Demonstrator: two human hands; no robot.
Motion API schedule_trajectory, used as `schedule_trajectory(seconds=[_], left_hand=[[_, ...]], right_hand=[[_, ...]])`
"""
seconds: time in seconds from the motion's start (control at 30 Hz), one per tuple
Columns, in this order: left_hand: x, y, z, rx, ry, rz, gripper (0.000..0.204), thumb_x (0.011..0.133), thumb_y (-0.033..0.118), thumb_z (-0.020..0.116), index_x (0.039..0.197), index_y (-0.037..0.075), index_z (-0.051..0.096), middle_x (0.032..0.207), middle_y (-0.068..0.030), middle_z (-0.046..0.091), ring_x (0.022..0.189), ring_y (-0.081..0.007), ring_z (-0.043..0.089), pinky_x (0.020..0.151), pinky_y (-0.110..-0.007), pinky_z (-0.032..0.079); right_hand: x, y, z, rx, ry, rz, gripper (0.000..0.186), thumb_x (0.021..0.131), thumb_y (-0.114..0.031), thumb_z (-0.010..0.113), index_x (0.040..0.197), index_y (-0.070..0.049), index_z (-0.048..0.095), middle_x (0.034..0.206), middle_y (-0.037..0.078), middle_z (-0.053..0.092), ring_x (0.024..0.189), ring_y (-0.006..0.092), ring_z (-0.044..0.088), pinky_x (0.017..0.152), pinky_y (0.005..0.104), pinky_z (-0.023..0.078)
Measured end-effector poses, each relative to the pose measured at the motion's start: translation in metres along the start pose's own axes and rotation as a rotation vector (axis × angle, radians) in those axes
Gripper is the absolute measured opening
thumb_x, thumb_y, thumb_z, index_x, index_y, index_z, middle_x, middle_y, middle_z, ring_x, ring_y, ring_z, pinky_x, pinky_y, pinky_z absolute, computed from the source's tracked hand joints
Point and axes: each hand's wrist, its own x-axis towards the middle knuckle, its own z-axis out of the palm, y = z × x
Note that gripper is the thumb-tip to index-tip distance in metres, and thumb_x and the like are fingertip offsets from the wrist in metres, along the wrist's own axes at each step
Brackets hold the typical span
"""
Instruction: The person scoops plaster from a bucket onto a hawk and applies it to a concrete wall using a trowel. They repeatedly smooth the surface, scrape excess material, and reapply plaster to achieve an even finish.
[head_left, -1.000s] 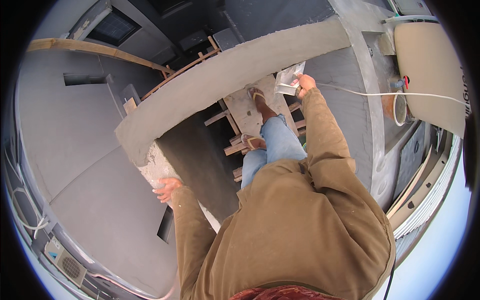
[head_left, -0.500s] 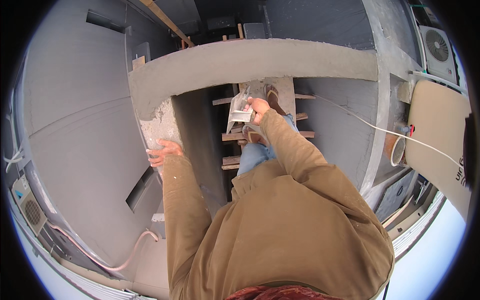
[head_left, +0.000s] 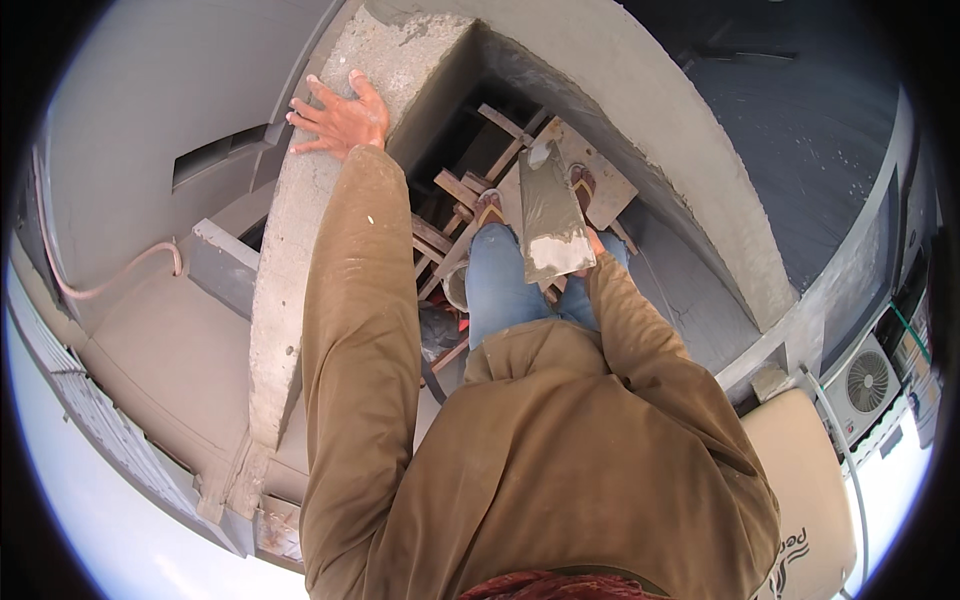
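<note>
My left hand lies with fingers spread on the rough, unplastered top of a concrete wall, holding nothing. In front of my thighs, my right hand is closed on a plastering trowel; the blade hides most of its fingers and the handle. Grey wet mortar is smeared over the long blade, with a paler patch at its near end. Smooth grey plaster coats the curved concrete ledge to the right of the trowel, and the two do not touch.
My sandalled feet stand on a board over wooden scaffold pieces, with a deep gap around them. At the lower right are a beige tank and an air-conditioner unit. A pinkish hose runs along the left.
My view has turned toward the left. My left hand has shifted farther along the wall top and spread flat. The trowel has tipped so its mortar-covered face shows, nearer my body.
</note>
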Motion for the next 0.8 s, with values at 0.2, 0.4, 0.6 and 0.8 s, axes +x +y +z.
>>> schedule_trajectory(seconds=[0.2, 0.4, 0.6, 0.8], left_hand=[[0.007, -0.049, 0.018, -0.204, 0.174, 0.044, 0.083, 0.096, 0.051, 0.057, 0.160, 0.018, 0.016, 0.160, -0.0338, 0.006, 0.149, -0.0502, -0.001, 0.117, -0.065, 0.002], [-0.148, -0.092, -0.033, -0.486, 0.326, 0.310, 0.067, 0.093, 0.035, 0.063, 0.146, -0.001, 0.040, 0.153, -0.0312, 0.032, 0.148, -0.0468, 0.017, 0.117, -0.061, 0.014], [-0.482, -0.173, 0.034, -0.713, -0.122, -0.740, 0.055, 0.094, 0.025, 0.067, 0.136, -0.006, 0.049, 0.130, -0.0229, 0.059, 0.125, -0.0296, 0.055, 0.105, -0.039, 0.042], [-0.668, -0.120, 0.030, -1.247, -0.721, -1.593, 0.050, 0.101, 0.038, 0.053, 0.131, -0.001, 0.055, 0.121, -0.0147, 0.065, 0.108, -0.0228, 0.062, 0.091, -0.038, 0.051]], right_hand=[[0.016, -0.027, -0.050, -0.069, -0.168, 0.118, 0.029, 0.101, -0.022, 0.050, 0.123, -0.003, 0.058, 0.115, 0.011, 0.068, 0.102, 0.0275, 0.069, 0.087, 0.0426, 0.059], [0.021, -0.067, -0.104, -0.412, -0.082, 0.089, 0.031, 0.099, -0.019, 0.054, 0.126, -0.002, 0.057, 0.116, 0.012, 0.067, 0.103, 0.0268, 0.069, 0.085, 0.0426, 0.059], [0.025, -0.090, -0.108, -0.475, -0.063, 0.052, 0.035, 0.099, -0.022, 0.056, 0.129, -0.004, 0.056, 0.120, 0.010, 0.066, 0.107, 0.0255, 0.067, 0.090, 0.0399, 0.057], [0.059, -0.101, -0.108, -0.677, -0.293, 0.124, 0.036, 0.097, -0.018, 0.060, 0.131, -0.006, 0.055, 0.121, 0.009, 0.065, 0.110, 0.0240, 0.065, 0.093, 0.0389, 0.054]])
